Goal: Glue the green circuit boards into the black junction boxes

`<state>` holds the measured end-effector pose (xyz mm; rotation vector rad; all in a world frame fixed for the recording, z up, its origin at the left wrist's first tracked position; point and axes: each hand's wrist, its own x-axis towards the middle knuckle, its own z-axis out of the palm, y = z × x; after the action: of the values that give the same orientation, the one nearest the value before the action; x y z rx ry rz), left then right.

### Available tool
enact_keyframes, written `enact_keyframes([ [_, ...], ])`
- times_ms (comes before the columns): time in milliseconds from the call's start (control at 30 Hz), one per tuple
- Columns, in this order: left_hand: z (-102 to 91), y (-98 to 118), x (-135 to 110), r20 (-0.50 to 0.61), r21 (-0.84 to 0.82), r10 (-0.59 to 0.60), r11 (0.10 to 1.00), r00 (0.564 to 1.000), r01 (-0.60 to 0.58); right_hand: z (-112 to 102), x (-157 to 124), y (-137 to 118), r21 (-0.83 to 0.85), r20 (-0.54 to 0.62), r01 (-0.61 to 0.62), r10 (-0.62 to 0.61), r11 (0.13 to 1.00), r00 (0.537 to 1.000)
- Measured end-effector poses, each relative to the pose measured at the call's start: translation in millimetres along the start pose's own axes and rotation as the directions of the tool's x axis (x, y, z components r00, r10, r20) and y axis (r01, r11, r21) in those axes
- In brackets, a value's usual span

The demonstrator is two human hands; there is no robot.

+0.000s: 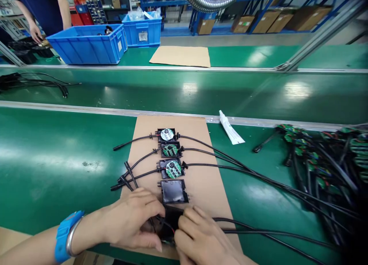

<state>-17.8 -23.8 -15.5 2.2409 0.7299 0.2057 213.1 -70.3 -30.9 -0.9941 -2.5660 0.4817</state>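
Observation:
At the bottom middle, my left hand point(140, 221) curls around a black cable at the left side of a black plastic housing point(172, 216). My right hand point(198, 234) has its fingers bent and pressed against the housing's right side. A thin red wire shows between the hands; the fingers hide most of the part. Just beyond lies an open housing point(173, 191) without a board. Farther up, three housings hold round circuit boards point(173, 169), with black cables point(207, 165) leading out both sides. All lie on a cardboard sheet point(201, 184).
A white tube point(230, 129) lies right of the cardboard. A heap of boards and black cables point(310, 161) covers the right side. Blue bins point(89, 46) stand across the bench, near another person point(43, 12). A metal flexible hose point(212, 0) hangs overhead.

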Motion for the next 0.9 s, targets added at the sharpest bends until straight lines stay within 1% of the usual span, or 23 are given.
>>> enact_keyframes([
  [67,0.8,0.7,-0.5,-0.008,-0.021,0.0,1.0,1.0,0.0,14.5,-3.2,-0.5,-0.099,-0.094,0.081,-0.091,0.992,0.991],
  [100,0.9,1.4,-0.8,-0.007,-0.024,-0.004,1.0,1.0,0.004,20.2,-4.4,-1.3,-0.154,-0.128,0.097,-0.117,0.983,0.985],
  [200,1.8,3.1,-1.9,0.01,-0.014,-0.028,1.0,1.0,0.028,32.5,-7.7,-5.7,-0.27,-0.2,0.063,-0.12,0.961,0.972],
  [267,2.2,3.4,-2.9,0.024,0.006,-0.059,0.998,0.998,0.059,35.3,-9.3,-7.7,-0.28,-0.226,0.042,-0.108,0.959,0.968],
  [333,0.8,3.4,-3.9,0.023,0.021,-0.09,0.996,0.996,0.09,28.9,-9.5,-7.3,-0.205,-0.243,0.013,-0.063,0.979,0.968],
  [367,-0.9,3.5,-4.3,0.022,0.012,-0.096,0.995,0.995,0.096,21.0,-9.0,-6.0,-0.127,-0.218,-0.018,-0.01,0.992,0.976],
  [400,-3.3,3.6,-4.7,0.017,-0.01,-0.089,0.996,0.996,0.089,10.2,-8.0,-4.1,-0.03,-0.169,-0.067,0.061,0.997,0.984],
  [433,-6.3,3.7,-4.9,0.001,-0.039,-0.077,0.996,0.997,0.077,-3.1,-6.6,-1.2,0.073,-0.095,-0.133,0.139,0.988,0.986],
  [467,-9.8,3.7,-4.9,-0.031,-0.069,-0.07,0.995,0.997,0.067,-17.9,-4.9,2.6,0.164,0.009,-0.209,0.21,0.964,0.978],
  [533,-16.5,2.8,-4.1,-0.138,-0.093,-0.096,0.992,0.986,0.084,-46.6,-0.8,13.5,0.269,0.205,-0.349,0.301,0.897,0.931],
  [567,-19.0,1.6,-3.4,-0.199,-0.076,-0.127,0.991,0.972,0.114,-58.2,1.4,20.5,0.291,0.265,-0.398,0.326,0.87,0.907],
  [600,-20.5,-0.1,-2.7,-0.253,-0.042,-0.159,0.987,0.954,0.153,-66.8,3.4,28.1,0.297,0.292,-0.427,0.345,0.854,0.892],
  [633,-20.8,-2.3,-2.0,-0.291,0.003,-0.181,0.982,0.94,0.19,-72.1,5.3,36.1,0.288,0.29,-0.44,0.361,0.85,0.886],
  [700,-18.0,-7.5,-1.1,-0.316,0.11,-0.183,0.967,0.931,0.228,-73.5,8.0,51.2,0.25,0.218,-0.425,0.377,0.87,0.9],
  [767,-12.2,-12.5,-1.1,-0.304,0.217,-0.154,0.95,0.94,0.226,-66.1,9.0,63.0,0.2,0.138,-0.37,0.347,0.907,0.928],
  [833,-6.3,-16.3,-1.2,-0.299,0.313,-0.127,0.923,0.946,0.223,-55.2,8.0,70.8,0.158,0.102,-0.309,0.296,0.938,0.95],
  [900,-2.7,-18.7,-0.6,-0.32,0.395,-0.116,0.886,0.94,0.243,-44.9,6.0,75.5,0.105,0.068,-0.264,0.258,0.959,0.964],
])
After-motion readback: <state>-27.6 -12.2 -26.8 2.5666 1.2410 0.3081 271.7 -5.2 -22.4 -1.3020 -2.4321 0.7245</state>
